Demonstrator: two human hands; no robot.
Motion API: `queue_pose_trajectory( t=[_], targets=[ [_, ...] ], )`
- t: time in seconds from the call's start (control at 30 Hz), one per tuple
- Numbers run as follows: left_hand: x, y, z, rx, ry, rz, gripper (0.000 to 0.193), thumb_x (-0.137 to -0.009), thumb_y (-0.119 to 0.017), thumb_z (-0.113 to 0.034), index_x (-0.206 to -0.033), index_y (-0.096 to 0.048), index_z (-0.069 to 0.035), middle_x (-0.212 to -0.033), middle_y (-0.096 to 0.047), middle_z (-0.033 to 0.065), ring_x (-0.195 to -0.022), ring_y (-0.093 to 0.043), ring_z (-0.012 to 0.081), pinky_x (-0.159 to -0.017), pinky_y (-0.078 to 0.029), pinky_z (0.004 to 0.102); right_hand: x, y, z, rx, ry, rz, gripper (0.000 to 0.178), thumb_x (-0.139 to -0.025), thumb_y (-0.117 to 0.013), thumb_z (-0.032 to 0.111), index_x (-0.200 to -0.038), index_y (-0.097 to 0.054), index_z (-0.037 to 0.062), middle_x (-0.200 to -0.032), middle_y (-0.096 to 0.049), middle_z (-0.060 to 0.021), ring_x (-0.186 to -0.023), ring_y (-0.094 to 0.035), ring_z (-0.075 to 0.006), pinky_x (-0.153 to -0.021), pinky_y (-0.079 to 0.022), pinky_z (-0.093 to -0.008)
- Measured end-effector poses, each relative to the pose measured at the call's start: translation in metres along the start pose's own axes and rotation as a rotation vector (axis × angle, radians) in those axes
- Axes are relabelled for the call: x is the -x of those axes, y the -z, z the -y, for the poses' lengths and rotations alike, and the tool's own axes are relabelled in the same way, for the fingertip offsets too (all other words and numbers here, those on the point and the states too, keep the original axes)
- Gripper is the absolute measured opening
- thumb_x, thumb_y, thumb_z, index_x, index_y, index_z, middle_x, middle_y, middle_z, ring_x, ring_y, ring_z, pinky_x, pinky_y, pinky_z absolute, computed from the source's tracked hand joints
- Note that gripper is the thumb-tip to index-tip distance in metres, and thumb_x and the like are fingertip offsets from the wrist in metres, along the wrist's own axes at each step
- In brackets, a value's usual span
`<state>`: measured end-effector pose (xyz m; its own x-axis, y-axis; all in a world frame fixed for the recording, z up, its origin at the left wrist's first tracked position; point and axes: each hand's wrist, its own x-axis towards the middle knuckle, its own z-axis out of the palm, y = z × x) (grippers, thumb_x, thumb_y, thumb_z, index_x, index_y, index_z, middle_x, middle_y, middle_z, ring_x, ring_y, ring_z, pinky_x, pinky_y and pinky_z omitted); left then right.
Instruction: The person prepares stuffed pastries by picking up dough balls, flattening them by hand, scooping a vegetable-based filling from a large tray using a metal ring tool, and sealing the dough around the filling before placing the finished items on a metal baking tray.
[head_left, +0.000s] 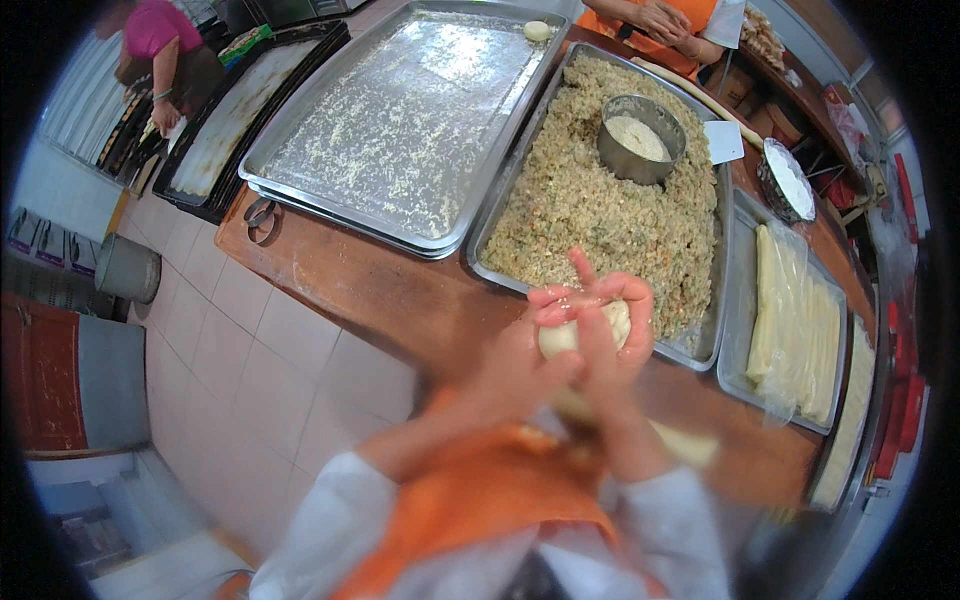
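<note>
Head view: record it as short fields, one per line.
Hands: left hand and right hand together around a pale dough ball
Ahead: metal tray heaped with crumbly mixture, a round metal tin set in it
Left: wide tray with scattered crumbs, one dough piece near its far corner
Right: smaller tray of long pale pieces, partly under clear plastic

Glare on tray [420, 110] (fisheye-bowed edges)
</note>
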<state>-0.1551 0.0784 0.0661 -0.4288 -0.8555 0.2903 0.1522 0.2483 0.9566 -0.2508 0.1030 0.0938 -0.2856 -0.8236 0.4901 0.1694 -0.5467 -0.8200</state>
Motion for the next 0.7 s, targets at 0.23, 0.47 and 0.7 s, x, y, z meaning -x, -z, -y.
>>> queue_pose_trajectory(
  t=[0.23, 0.47, 0.7],
  targets=[
    [-0.001, 0.018, 0.001, 0.234, 0.416, 0.249, 0.057, -0.087, -0.034, -0.050, -0.111, -0.046, 0.001, -0.104, -0.053, 0.0114, -0.097, -0.053, 0.0189, -0.078, -0.044, 0.0305, -0.002, -0.007, 0.009, 0.209, -0.094, 0.083, 0.026, -0.086, -0.045, 0.010, -0.110, -0.051, 0.0010, -0.101, -0.061, -0.0153, -0.106, -0.052, -0.0261, -0.104, -0.019, -0.0472],
    [-0.004, -0.003, -0.019, 0.094, 0.115, -0.001, 0.040, -0.084, -0.041, -0.033, -0.092, -0.058, 0.001, -0.082, -0.061, 0.0148, -0.079, -0.061, 0.0249, -0.074, -0.047, 0.0334, 0.003, 0.009, -0.016, 0.031, -0.038, 0.054, 0.026, -0.089, -0.044, 0.019, -0.101, -0.057, 0.0005, -0.104, -0.060, -0.0147, -0.116, -0.044, -0.0299, -0.105, -0.015, -0.0466],
    [-0.002, 0.025, 0.001, 0.133, 0.198, 0.305, 0.055, -0.086, -0.038, -0.046, -0.107, -0.052, 0.002, -0.099, -0.058, 0.0128, -0.091, -0.057, 0.0186, -0.075, -0.046, 0.0306, 0.000, -0.008, -0.004, 0.160, 0.060, 0.070, 0.032, -0.090, -0.044, 0.027, -0.102, -0.057, -0.0009, -0.107, -0.058, -0.0176, -0.117, -0.043, -0.0314, -0.106, -0.013, -0.0477]
  ],
)
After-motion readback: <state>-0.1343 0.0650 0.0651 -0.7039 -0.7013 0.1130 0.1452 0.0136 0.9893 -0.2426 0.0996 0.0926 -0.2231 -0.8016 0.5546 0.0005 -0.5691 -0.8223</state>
